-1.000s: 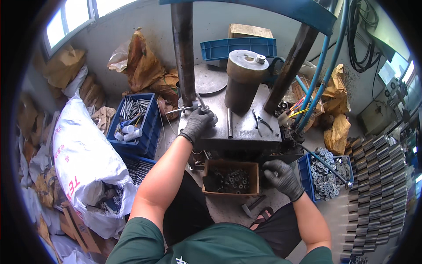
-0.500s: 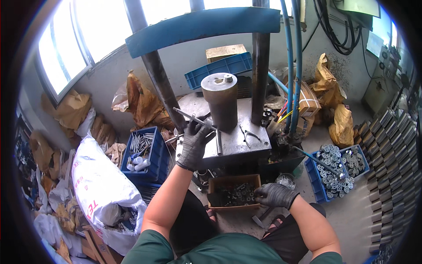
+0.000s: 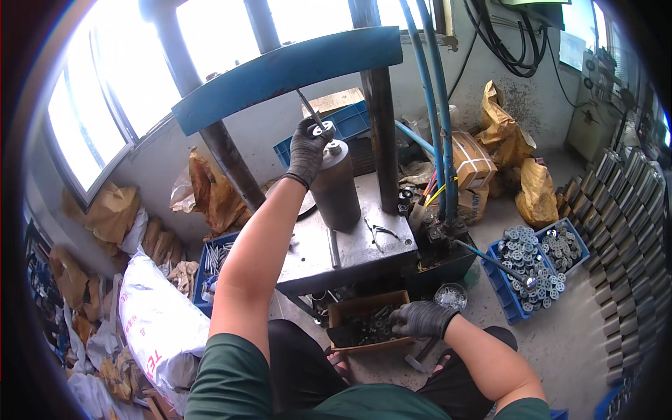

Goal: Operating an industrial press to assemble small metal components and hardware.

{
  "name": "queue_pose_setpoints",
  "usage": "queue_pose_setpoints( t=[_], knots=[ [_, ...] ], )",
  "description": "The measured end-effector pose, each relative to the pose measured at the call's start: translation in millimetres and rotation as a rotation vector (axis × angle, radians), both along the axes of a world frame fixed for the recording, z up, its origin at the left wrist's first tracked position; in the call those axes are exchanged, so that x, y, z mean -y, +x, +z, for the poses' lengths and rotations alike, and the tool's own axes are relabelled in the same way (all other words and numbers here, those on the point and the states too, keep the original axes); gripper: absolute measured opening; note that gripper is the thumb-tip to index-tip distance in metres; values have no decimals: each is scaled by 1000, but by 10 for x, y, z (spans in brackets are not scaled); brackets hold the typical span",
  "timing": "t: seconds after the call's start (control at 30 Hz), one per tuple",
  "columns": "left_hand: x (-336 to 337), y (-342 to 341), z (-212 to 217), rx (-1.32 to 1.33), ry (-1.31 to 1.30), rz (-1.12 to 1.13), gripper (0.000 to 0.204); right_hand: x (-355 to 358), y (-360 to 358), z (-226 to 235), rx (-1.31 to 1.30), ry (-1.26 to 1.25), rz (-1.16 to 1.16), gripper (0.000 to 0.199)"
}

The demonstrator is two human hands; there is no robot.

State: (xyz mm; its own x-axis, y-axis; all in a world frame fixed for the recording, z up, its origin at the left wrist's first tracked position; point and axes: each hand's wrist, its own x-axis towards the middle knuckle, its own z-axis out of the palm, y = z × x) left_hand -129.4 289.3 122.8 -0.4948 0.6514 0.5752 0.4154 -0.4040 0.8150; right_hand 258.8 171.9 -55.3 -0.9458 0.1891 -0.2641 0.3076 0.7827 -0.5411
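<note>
My left hand [image 3: 308, 152], in a dark grey glove, is closed around a metal rod [image 3: 306, 102] with a round slotted disc near its lower end. It holds the rod upright with a slight tilt, just over the top of a thick steel cylinder [image 3: 336, 192]. A small metal ring [image 3: 334, 148] sits on the cylinder's top. Whether the rod's end touches it is hidden. My right hand [image 3: 425, 320], gloved too, hovers over the right edge of a cardboard box [image 3: 374, 345] of small dark parts, fingers loosely apart, with nothing visible in them.
The press's blue crossbeam [image 3: 287, 75] spans above the cylinder. Pliers [image 3: 379, 233] and a metal bar [image 3: 332, 248] lie on the steel table [image 3: 311, 260]. A hammer [image 3: 417, 360] lies by the box. Blue crates [image 3: 516, 311] with grey wheels stand right; a white sack [image 3: 154, 308] stands left.
My left hand has carried the rod up and away from the table's left side to above the cylinder, turning it from slanted to nearly upright. My right hand stays by the box.
</note>
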Motion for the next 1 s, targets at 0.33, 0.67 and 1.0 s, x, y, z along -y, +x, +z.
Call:
queue_pose_setpoints(
  t=[0.33, 0.67, 1.0],
  knots=[
    [13, 87, 28, 250, -51, -219, 51, 156, 131, -39, 69, 23, 64, 48],
    [-149, -51, -44, -17, -92, -54, 52, 191, 458, 911, -353, 215, -23, 35],
    [-143, -131, -116, 21, -78, -59, 57, -271, 1228, 2024, -118, 591, -378, 37]
  ],
)
